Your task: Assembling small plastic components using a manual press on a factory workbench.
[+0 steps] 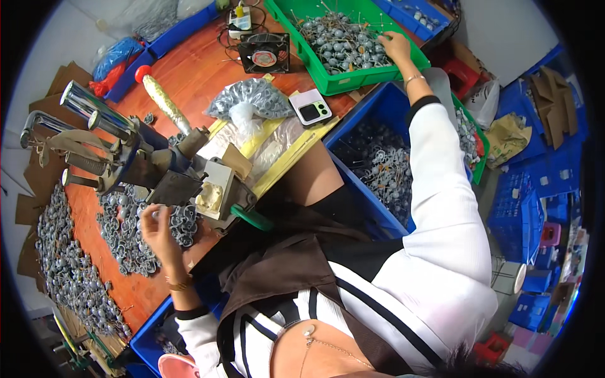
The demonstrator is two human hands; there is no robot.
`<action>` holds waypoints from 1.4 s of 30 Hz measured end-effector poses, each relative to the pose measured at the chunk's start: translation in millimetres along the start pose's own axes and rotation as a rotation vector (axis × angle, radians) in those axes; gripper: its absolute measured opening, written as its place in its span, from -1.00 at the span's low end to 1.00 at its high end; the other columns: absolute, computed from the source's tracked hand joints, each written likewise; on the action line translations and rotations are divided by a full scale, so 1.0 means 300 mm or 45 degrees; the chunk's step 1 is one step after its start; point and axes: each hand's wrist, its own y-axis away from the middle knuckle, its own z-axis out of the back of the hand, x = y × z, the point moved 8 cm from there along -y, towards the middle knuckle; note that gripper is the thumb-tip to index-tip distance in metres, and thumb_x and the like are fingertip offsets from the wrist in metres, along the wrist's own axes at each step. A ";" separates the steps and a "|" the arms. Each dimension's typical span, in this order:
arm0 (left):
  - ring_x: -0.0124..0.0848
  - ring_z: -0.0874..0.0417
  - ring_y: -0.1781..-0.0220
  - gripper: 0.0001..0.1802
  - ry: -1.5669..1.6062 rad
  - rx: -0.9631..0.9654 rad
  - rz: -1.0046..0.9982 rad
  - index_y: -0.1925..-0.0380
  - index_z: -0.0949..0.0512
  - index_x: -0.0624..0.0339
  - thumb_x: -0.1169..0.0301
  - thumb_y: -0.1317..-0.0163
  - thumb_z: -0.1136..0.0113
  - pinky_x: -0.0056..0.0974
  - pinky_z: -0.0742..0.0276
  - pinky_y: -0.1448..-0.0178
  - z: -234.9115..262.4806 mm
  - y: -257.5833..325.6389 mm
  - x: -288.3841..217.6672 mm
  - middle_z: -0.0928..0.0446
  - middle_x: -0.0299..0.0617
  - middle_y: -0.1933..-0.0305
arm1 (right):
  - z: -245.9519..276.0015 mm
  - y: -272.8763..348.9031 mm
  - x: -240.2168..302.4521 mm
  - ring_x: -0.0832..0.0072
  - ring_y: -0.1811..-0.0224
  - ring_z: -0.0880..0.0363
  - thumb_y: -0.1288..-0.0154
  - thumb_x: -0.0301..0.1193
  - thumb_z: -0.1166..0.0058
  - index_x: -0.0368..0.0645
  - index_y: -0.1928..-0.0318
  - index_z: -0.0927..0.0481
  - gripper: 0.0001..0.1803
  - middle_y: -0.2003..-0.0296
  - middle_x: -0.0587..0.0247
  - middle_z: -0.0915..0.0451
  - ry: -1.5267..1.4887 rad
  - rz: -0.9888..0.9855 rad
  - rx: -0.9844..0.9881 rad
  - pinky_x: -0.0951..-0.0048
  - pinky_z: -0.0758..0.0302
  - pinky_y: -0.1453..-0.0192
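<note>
Meanwhile, everything sits around the hand press (157, 170), a grey machine with chrome levers and a gold-wrapped handle, fixed on the reddish wooden table (201, 63). Just in front of the press, the left hand (159, 228) lies over a heap of small grey metal parts (129, 236), its fingers curled and pinching one small pale piece at the fingertips, close below the machine's cream-coloured die block. More of the same grey parts spread along the table edge to the left of the press. Well away to the right and beyond the press, the right hand (396, 45) reaches with a straight arm into a green crate (334, 82) full of round grey pieces with thin wire stems (343, 41); its fingers are bent down into the pile, though whether they have closed on any piece cannot be told. Between the press and the green crate lie a clear bag of grey parts (249, 97), a small pink-and-white device (310, 108) and a black square fan (265, 53). A blue bin (372, 116) holding further stemmed parts stands right of the press, below the green crate.
</note>
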 end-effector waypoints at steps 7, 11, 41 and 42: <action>-0.37 -0.49 -0.17 -0.62 -0.372 0.329 -0.071 -0.09 -0.44 0.44 0.61 -0.25 -0.13 -0.37 -0.35 -0.22 -0.210 0.161 0.025 -0.48 -0.08 -0.15 | 0.115 -0.347 0.101 0.49 0.35 -0.61 -0.35 -0.31 -0.02 -0.28 0.21 -0.62 -0.74 0.42 0.26 -0.64 -1.280 -0.184 -0.085 0.50 -0.53 0.28; -0.43 -0.33 0.37 -0.77 -0.648 0.370 -0.178 0.20 -0.50 0.42 0.53 -0.15 -0.20 -0.38 -0.31 0.24 -0.279 0.116 -0.041 -0.35 -0.19 0.44 | 0.381 -0.403 0.288 0.60 0.22 -0.58 -0.33 -0.22 -0.09 -0.19 0.21 -0.63 -0.73 0.33 0.28 -0.62 -1.677 0.187 -0.165 0.58 -0.52 0.07; -0.39 -0.63 0.43 -0.80 -0.372 -0.167 0.047 0.14 -0.56 0.29 0.46 -0.25 -0.17 -0.34 -0.55 0.31 0.164 -0.132 -0.038 -0.60 -0.19 0.25 | 0.416 0.899 1.173 0.63 0.58 -0.48 -0.24 -0.61 -0.02 -0.34 0.29 -0.58 -0.91 0.51 0.26 -0.54 -1.966 0.072 1.547 0.66 -0.36 0.51; -0.49 -0.62 0.45 -0.80 -0.046 -0.174 0.139 0.16 -0.56 0.34 0.49 -0.23 -0.20 -0.43 -0.57 0.33 0.113 -0.073 -0.036 -0.59 -0.22 0.27 | 0.392 0.949 1.211 0.64 0.58 -0.48 -0.26 -0.59 -0.03 -0.33 0.27 -0.58 -0.91 0.51 0.27 -0.55 -2.021 0.026 1.614 0.66 -0.36 0.51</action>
